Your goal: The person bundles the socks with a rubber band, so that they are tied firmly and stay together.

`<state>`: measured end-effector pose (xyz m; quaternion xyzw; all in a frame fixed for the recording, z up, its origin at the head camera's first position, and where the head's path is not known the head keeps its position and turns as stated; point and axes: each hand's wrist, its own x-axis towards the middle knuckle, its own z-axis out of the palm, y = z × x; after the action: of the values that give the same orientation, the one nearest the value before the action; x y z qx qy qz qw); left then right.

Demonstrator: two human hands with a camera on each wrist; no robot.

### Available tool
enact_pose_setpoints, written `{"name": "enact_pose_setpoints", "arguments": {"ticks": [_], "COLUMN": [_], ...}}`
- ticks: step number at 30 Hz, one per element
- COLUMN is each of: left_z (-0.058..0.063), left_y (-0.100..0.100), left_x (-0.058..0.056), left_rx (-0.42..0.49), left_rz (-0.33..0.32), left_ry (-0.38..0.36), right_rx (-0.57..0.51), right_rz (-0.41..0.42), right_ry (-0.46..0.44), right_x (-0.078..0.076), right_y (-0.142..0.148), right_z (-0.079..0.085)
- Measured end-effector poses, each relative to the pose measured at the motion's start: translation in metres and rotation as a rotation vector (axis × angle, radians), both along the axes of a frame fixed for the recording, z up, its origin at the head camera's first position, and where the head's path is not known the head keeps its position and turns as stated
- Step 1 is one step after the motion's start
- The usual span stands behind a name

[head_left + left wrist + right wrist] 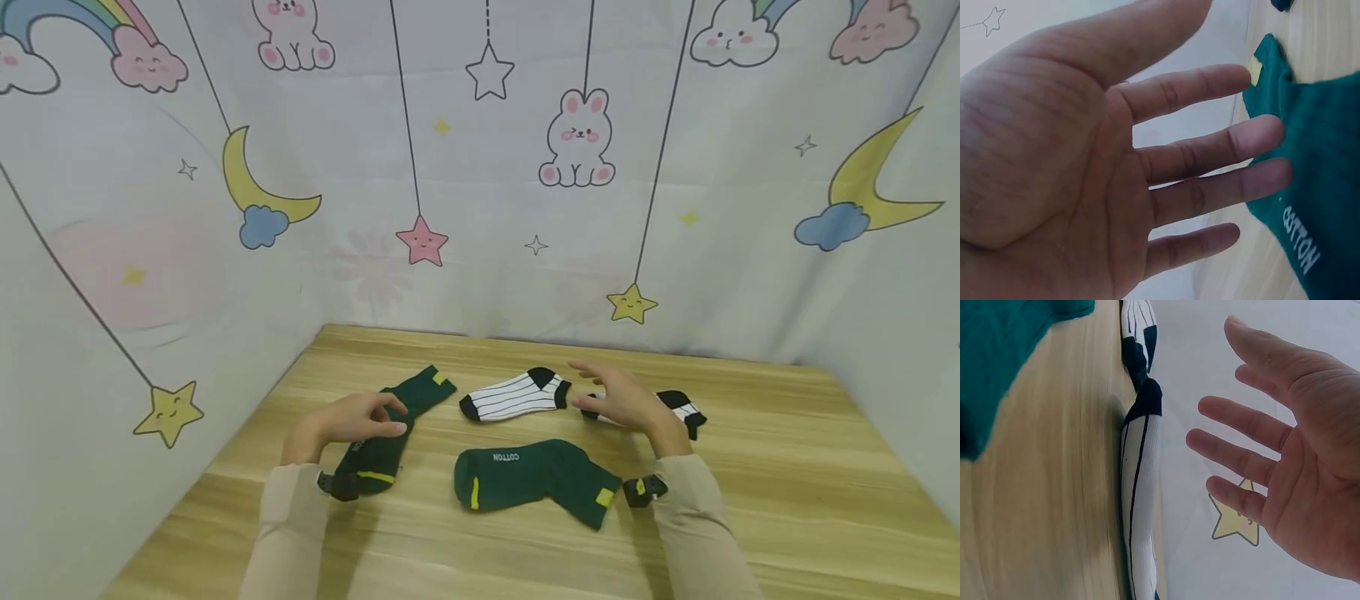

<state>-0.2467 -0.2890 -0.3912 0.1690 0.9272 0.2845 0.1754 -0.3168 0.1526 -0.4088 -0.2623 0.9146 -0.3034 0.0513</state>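
My left hand [358, 418] hovers over a dark green sock [420, 392] at the left of the table, its fingers loosely spread and holding nothing. In the left wrist view the palm [1054, 162] faces the camera, with the green sock [1329, 144] beyond the fingertips. Above a white striped sock with black parts [678, 402] on the right is my right hand [622, 402], covering part of it, fingers extended. A second striped sock [517, 397] lies between the hands, farther back. Nearer me, another green sock [525, 479] lies flat, marked COTTON, with yellow patches.
The socks lie on a wood-grain table [787, 483]. A white cloth backdrop [480, 183], printed with stars, moons and rabbits, stands along the back and both sides. A dark strap device sits on each wrist.
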Motion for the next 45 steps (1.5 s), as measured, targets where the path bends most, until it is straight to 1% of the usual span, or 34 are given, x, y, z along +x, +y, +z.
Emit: {"name": "enact_pose_setpoints", "arguments": {"ticks": [4,9,13,18,21,27,30,33,36,41,45], "left_z": [0.002,0.007,0.008,0.009,0.010,0.009,0.007,0.007,0.007,0.007,0.007], "left_y": [-0.003,-0.007,-0.010,-0.013,-0.016,-0.022,-0.024,-0.028,-0.031,-0.032,-0.032], "left_x": [0.002,0.003,0.003,0.005,0.007,0.010,0.011,0.012,0.014,0.015,0.015], "left_rx": [0.014,-0.004,-0.001,0.002,0.017,0.038,0.031,0.025,0.015,-0.012,-0.023], "left_rz": [-0.005,-0.025,-0.029,-0.056,-0.071,-0.056,-0.052,-0.052,-0.042,-0.011,-0.012], "left_ry": [-0.018,-0.005,-0.001,0.006,-0.010,-0.063,-0.082,-0.096,-0.104,-0.118,-0.115], "right_rx": [-0.011,-0.023,-0.020,-0.043,-0.061,-0.085,-0.072,-0.058,-0.063,-0.112,-0.132], "right_rz": [0.006,0.021,0.045,0.055,0.062,0.086,0.082,0.097,0.119,0.155,0.176], "right_ry": [-0.002,0.020,0.032,0.001,-0.012,-0.035,-0.034,-0.024,-0.019,-0.038,-0.037], "right_x": [0.000,-0.003,-0.005,-0.009,-0.011,-0.012,-0.012,-0.013,-0.012,-0.013,-0.014], "right_y": [-0.003,-0.009,-0.015,-0.021,-0.025,-0.033,-0.037,-0.042,-0.048,-0.057,-0.063], "right_z": [-0.001,-0.002,-0.001,-0.001,-0.003,-0.003,-0.002,-0.001,0.000,0.000,-0.001]}}
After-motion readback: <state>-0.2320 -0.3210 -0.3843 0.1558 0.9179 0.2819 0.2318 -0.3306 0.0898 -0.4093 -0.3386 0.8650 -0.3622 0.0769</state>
